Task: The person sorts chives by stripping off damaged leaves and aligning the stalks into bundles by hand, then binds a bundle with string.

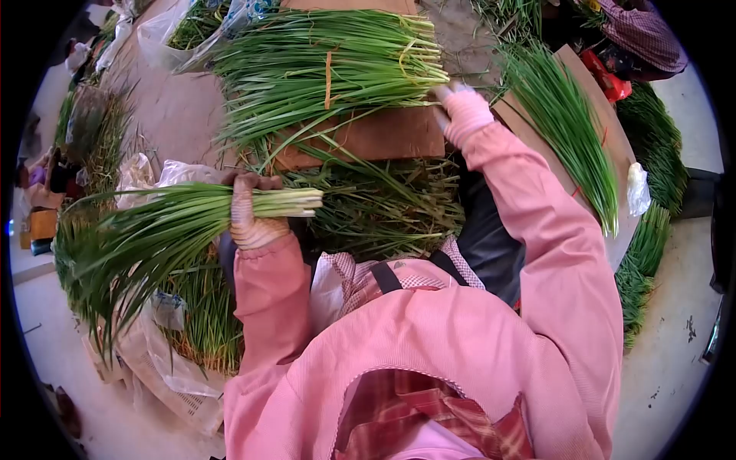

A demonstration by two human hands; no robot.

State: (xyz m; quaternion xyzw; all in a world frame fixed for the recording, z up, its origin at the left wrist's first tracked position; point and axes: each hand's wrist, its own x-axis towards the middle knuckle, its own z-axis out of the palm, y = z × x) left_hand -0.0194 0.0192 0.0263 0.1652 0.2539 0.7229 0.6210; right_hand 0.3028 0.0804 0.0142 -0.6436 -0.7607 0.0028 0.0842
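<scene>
My left hand (249, 205) is closed round a loose bunch of garlic chives (165, 222). Their pale, even stem ends point right and the long green leaves droop to the left. At the stem ends of a large pile of chives (330, 73) is my right hand (460, 111), its fingers blurred and partly hidden, so I cannot tell whether they grip anything. An orange band (328, 80) and a yellow tie (403, 63) go round parts of that pile, which lies on a brown board (368, 138).
Loose leaves (391, 207) are heaped before my lap. Another tied bunch of chives (563, 123) lies on a board to the right. More chives (203, 322) stand at lower left beside plastic bags (180, 175). Another person's checked sleeve (644, 38) shows at upper right.
</scene>
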